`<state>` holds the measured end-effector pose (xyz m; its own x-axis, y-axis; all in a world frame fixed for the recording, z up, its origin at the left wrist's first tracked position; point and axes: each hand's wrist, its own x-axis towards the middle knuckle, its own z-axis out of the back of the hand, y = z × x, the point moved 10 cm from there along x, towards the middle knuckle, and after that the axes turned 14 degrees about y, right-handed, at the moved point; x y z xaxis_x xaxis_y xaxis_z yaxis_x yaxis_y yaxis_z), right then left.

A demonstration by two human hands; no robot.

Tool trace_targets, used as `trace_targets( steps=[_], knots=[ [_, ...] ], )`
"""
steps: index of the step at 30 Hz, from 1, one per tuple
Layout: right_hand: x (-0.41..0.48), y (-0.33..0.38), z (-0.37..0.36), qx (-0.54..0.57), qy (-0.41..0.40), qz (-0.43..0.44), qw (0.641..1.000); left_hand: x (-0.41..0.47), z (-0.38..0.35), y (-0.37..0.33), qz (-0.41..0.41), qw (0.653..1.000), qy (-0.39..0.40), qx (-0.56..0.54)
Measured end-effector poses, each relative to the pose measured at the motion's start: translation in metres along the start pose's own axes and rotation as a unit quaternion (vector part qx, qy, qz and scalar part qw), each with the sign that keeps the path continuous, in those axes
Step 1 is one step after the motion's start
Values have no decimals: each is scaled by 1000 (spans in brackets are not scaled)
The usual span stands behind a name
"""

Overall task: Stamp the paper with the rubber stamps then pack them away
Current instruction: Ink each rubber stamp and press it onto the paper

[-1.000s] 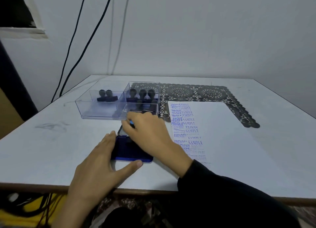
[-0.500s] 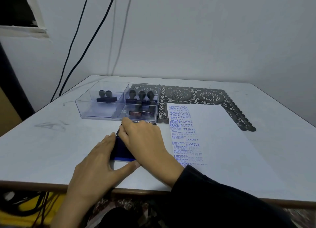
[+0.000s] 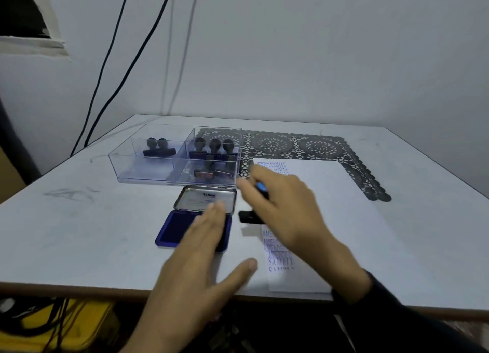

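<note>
right grip (image 3: 285, 212): clenched round stamp (image 3: 250, 217), blurred, seemingly just above paper's (image 3: 330, 193) left edge
left grip (image 3: 201, 262): released, fingers straight over open ink pad (image 3: 177, 231)
other stamps (image 3: 214, 146): in clear tray (image 3: 124, 164) behind pad, on surface (image 3: 79, 233)

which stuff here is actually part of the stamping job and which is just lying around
Job:
- stamp, gripped by right hand
- ink pad, left hand over it
- paper
- box with spare stamps

Lying about:
- lace mat
- cables
- yellow thing, bottom left
</note>
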<state>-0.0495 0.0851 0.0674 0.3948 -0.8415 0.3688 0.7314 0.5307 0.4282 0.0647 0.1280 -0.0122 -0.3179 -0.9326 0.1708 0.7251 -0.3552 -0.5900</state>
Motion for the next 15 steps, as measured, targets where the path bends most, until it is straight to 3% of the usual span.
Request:
trace_targets(
  steps=[3,5,8,15],
  knots=[
    [-29,-27,19,-48,-7,-40,998,16,-31,-30,-53,995,41,77],
    [-45,-41,16,-74,15,-74,994,21,-51,-37,-59,990,94,90],
    [-61,-56,10,-95,35,-108,989,25,-59,-36,-56,983,114,135],
    [-69,-66,0,-120,51,-129,983,21,-57,-32,-75,981,62,171]
  ],
)
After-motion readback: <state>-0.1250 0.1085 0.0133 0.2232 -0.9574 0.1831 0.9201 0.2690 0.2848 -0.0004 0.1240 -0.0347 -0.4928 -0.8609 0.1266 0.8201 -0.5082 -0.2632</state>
